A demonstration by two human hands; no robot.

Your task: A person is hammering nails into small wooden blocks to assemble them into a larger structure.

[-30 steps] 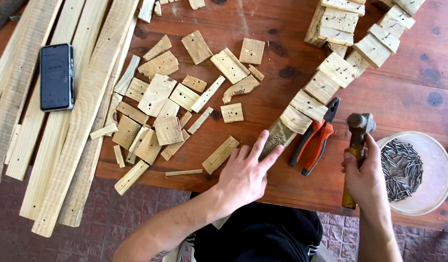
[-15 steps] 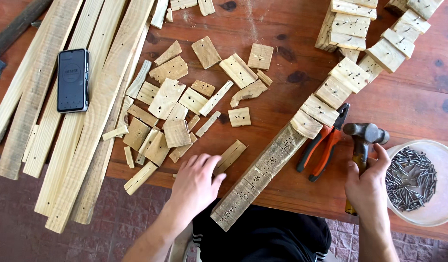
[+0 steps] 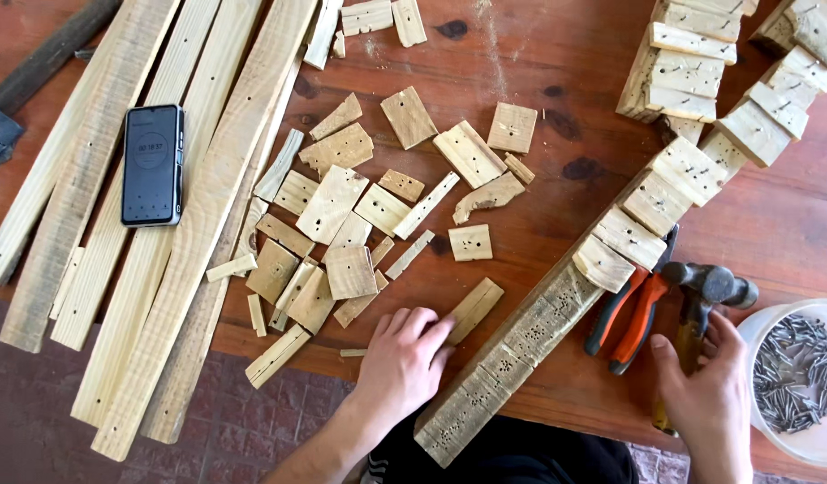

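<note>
I am looking down at a reddish wooden table [image 3: 557, 54] strewn with offcuts. My left hand [image 3: 404, 358] is resting flat near the front edge, its fingers [image 3: 431, 327] spread loosely and touching the near end of a small wood strip [image 3: 472, 309]; they are lying on it, not closed around it. The strip is sitting just beside a long nail-holed plank [image 3: 512, 350] that is running diagonally off the table edge toward me, with short blocks [image 3: 651, 202] lined along its far end.

My right hand [image 3: 705, 394] is wrapping around the handle of a hammer [image 3: 705, 291], fingers closed on it, the head lying next to orange-handled pliers [image 3: 628, 314]. A white tub of nails [image 3: 803, 376] is sitting at the right. A dark phone [image 3: 152, 164] is lying on long slats [image 3: 207, 206] at the left.

I am judging the strip light, stiff and dry, rough enough not to slip; pinching it across its narrow sides near the middle looks best. It may be splintery at the cut ends.
</note>
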